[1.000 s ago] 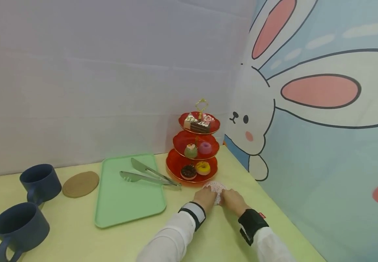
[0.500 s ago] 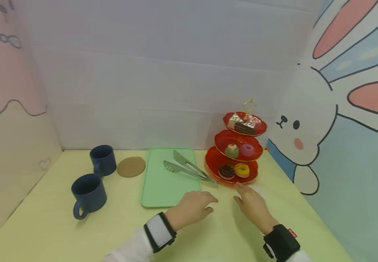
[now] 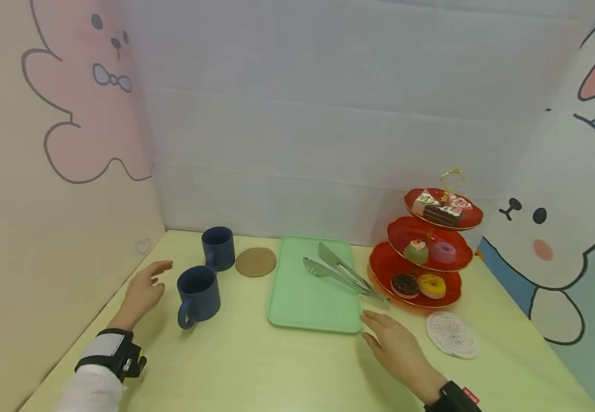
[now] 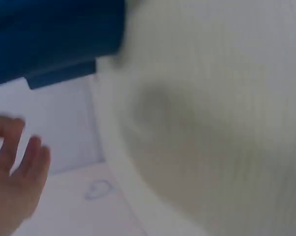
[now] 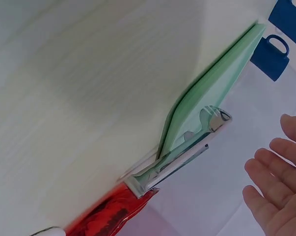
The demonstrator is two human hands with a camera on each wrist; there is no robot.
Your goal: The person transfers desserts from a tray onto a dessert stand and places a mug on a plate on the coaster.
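Note:
My left hand (image 3: 140,294) hovers with loose fingers at the left of the front dark blue mug (image 3: 202,297), apart from it and holding nothing. In the left wrist view that mug (image 4: 54,39) shows at the upper left, with the hand (image 4: 20,177) below it. My right hand (image 3: 397,352) is empty, its fingers extended near the front right corner of the green tray (image 3: 313,315). To the right of this hand a round whitish knit coaster (image 3: 452,335) lies flat. Metal tongs (image 3: 346,277) lie partly across the tray, their joined end past its right edge.
A second blue mug (image 3: 218,250) stands behind the first, next to a round brown coaster (image 3: 256,262). At the back right, a red three-tier stand (image 3: 380,266) holds toy cakes and doughnuts. Walls bound the table at the back and both sides.
Both hands have let go of the knit coaster, which now lies flat. My left hand has swung far left to the mugs; the right has drawn back towards the tray. The view has turned left.

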